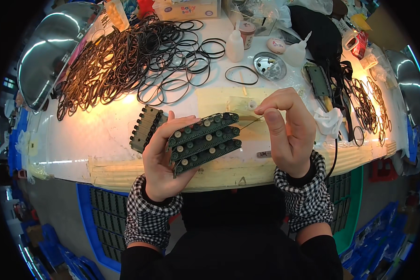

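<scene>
Down over the edge of the white worktable [102, 135], both forearms rise from the lower edge of the view in black-and-white checked cuffs, wrists bent so that the hands meet in front of the chest. The left hand [161, 161] is turned palm inward, fingers curled round the near end of a fanned stack of three dark green plastic strips [204, 142], each studded with pale round pegs; the thumb lies across the top strip and the stack slants up to the right, held clear of the table. The right hand [287, 135] stands upright just beside the stack's far end, its fingers drawn tightly together with thumb and forefinger pinched on a thin stick [249, 122] whose tip points at the uppermost strip; whether the tip touches the strip cannot be told. Just behind the left fingers, another green strip block [144, 127] rests on the table. Farther back lies a wide tangle of black rubber rings [126, 60], with a white squeeze bottle [234, 45] and a small round metal dish [269, 66] well apart to the right.
</scene>
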